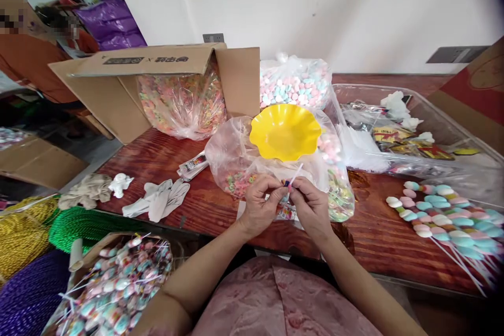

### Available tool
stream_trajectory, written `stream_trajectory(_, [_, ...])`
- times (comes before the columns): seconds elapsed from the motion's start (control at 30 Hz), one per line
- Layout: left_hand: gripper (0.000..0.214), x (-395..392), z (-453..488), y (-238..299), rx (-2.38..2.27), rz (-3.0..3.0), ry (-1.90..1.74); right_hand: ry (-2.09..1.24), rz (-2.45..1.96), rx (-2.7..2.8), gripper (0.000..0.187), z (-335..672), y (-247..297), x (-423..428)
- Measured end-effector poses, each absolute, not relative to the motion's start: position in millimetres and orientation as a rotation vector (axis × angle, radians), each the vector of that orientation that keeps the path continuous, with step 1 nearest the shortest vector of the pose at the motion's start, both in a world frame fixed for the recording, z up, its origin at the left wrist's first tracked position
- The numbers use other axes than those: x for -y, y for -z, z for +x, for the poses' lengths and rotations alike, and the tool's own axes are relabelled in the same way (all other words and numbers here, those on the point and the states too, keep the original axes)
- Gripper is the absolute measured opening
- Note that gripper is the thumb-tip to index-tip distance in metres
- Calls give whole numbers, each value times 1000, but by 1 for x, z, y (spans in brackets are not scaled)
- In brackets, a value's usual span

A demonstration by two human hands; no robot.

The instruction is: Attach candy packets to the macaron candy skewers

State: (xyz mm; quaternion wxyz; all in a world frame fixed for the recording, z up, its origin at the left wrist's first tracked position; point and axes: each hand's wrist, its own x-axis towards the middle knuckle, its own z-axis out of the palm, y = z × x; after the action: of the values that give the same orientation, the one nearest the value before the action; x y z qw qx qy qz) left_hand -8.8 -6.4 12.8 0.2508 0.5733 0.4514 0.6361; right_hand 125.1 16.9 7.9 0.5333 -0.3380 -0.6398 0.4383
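your left hand point(260, 210) and right hand point(314, 206) meet just above the worktop point(378, 233), near the middle of its front edge. your left thumb and forefinger are pinched together on a small dark blue and pink piece point(286, 184); your right thumb and forefinger are clamped on a white stick point(298, 172), its upper end leaning away from you and to the right. your fingertips hide how the piece and the stick join, so that cannot be told.

just beyond your hands, a yellow bowl point(285, 134) with a wavy rim rests on clear plastic bags holding sweets. towards the worktop's back left corner, a cardboard box point(240, 81) lies with its flaps open, a bag of gummies point(181, 100) bulging from it. a bag of pastel sweets point(295, 84) stands near the back edge, and a clear bin point(452, 122) sits towards the back right. pale gloves point(157, 200) lie near the front left corner. along the front edge, to your right, is a pile of candy skewers point(452, 218).
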Motion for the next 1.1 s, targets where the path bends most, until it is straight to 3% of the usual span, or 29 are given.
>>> stream_trajectory(0.2, [26,6,-2,-10,-1312,1566,-1745,-1280,-844,1321,17,135,0,-4])
stream_trajectory(0.37, [25,12,12,-2,-1203,1428,-1656,-931,-854,1342,5,138,0,0])
stream_trajectory(0.67, [27,16,21,19,-955,1042,-1369,-587,-835,1561,17,150,12,-3])
stream_trajectory(0.8, [33,18,25,18,-828,886,-1278,-754,-784,1446,12,150,17,-10])
stream_trajectory(0.97, [39,17,15,17,-795,755,-1082,-1402,-721,1145,4,151,25,-15])
stream_trajectory(1.1, [38,17,2,18,-745,711,-856,-1537,-739,1106,15,154,31,-13])
